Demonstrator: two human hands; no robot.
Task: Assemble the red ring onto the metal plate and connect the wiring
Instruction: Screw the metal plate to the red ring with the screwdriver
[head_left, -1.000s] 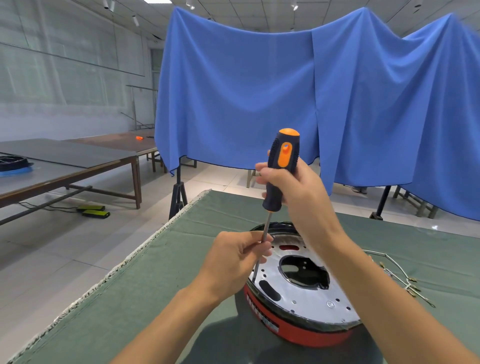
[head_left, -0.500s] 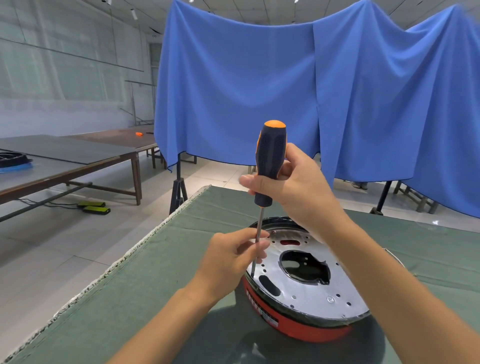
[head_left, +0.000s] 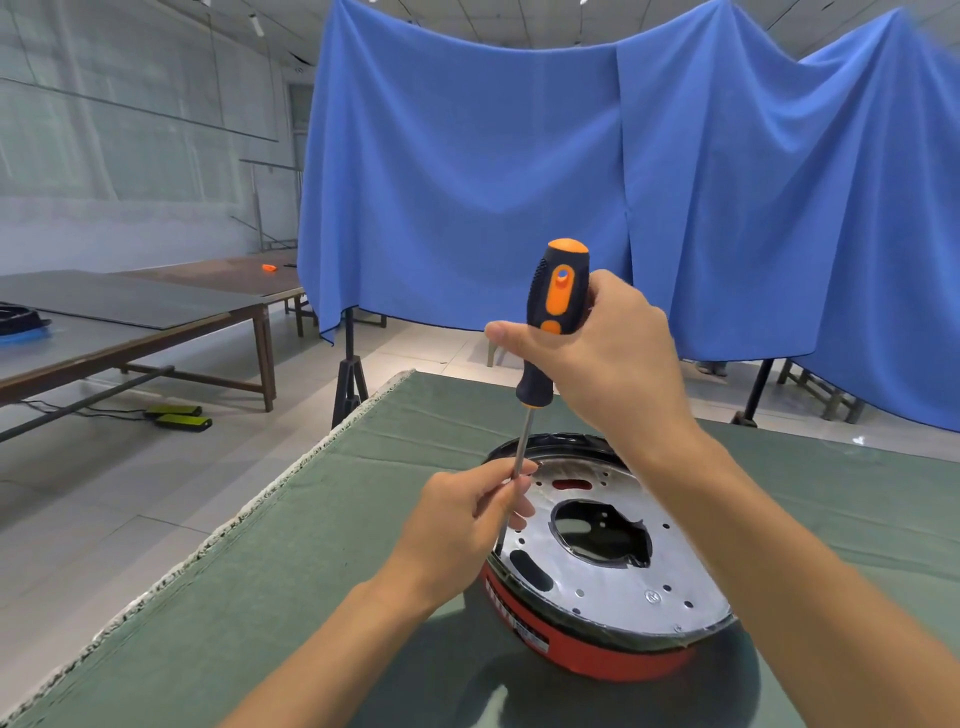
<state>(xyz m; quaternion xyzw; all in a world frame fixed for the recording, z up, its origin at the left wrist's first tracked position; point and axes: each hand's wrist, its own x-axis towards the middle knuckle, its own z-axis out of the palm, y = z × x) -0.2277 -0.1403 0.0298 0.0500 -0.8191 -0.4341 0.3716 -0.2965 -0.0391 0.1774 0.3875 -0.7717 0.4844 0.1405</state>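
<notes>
Red ring (head_left: 587, 649): lay on the desk (head_left: 291, 561), beneath the metal plate (head_left: 613, 577).
Left hand (head_left: 462, 525): pinched the screwdriver (head_left: 550, 332) shaft at the plate's left rim.
Right hand (head_left: 608, 358): gripped the handle above the plate.

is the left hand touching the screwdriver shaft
Touching. The head view shows the left hand pinching the shaft of the screwdriver between thumb and fingertips, just above the metal plate.

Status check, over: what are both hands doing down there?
Right hand grips screwdriver handle. Left hand pinches its shaft, tip at metal plate rim. Plate sits on red ring. Nothing in the way.
</notes>
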